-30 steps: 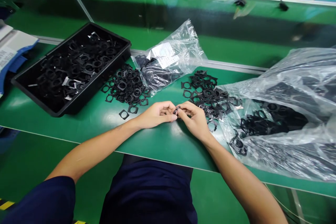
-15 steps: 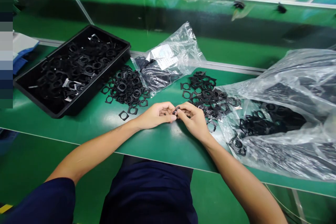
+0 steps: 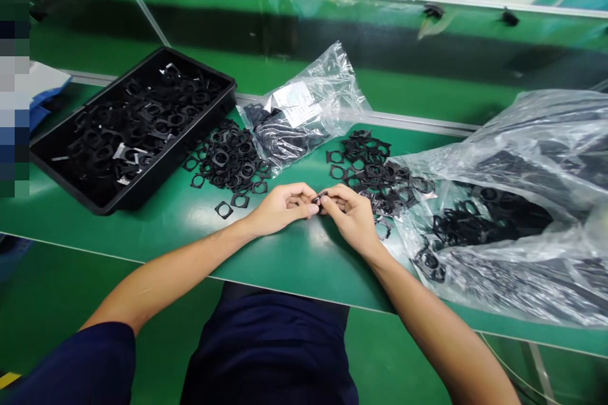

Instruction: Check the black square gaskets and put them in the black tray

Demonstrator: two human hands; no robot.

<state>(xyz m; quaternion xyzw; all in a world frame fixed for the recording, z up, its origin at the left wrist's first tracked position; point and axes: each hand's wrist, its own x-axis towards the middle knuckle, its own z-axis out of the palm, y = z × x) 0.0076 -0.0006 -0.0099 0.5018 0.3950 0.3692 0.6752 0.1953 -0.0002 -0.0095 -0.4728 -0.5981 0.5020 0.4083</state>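
Observation:
My left hand (image 3: 281, 207) and my right hand (image 3: 350, 215) meet at the middle of the green table (image 3: 294, 259), fingers curled and pinched together on one small black part (image 3: 319, 197) held between them. Most of that part is hidden by my fingertips. A loose pile of black ring-shaped parts (image 3: 227, 158) lies just beyond my left hand. Another pile of black parts (image 3: 375, 171) lies beyond my right hand.
A black tray (image 3: 66, 176) with several black parts stands at the left. A small clear bag (image 3: 308, 107) of parts lies behind the piles. A large clear bag (image 3: 522, 202) with black parts fills the right side. A green conveyor (image 3: 285, 25) runs behind.

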